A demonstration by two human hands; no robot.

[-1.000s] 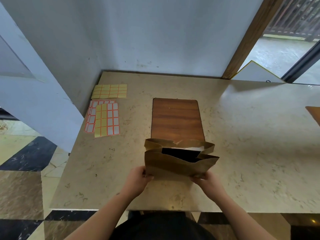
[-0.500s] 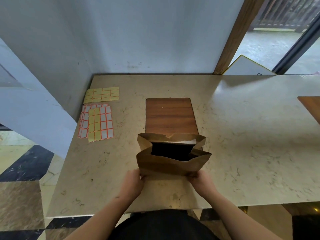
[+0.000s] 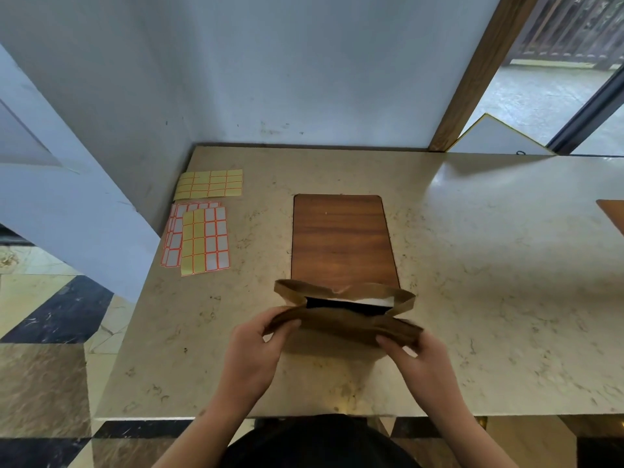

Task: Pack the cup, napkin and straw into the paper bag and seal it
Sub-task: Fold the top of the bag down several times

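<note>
1. Near the front edge of the counter (image 3: 489,298) stands the paper bag (image 3: 341,324), brown and creased, its mouth still open; the near lip is bent over toward the person; the far lip is ragged.
2. Inside the dark mouth a strip of something white (image 3: 374,301) shows; what it is cannot be told.
3. The left hand (image 3: 251,352) pinches the near lip's left corner in its fingers; the right hand (image 3: 417,358) pinches the right corner likewise.
4. Behind the bag lies a wooden board (image 3: 341,238); label sheets (image 3: 202,231) sit by the left edge.
</note>
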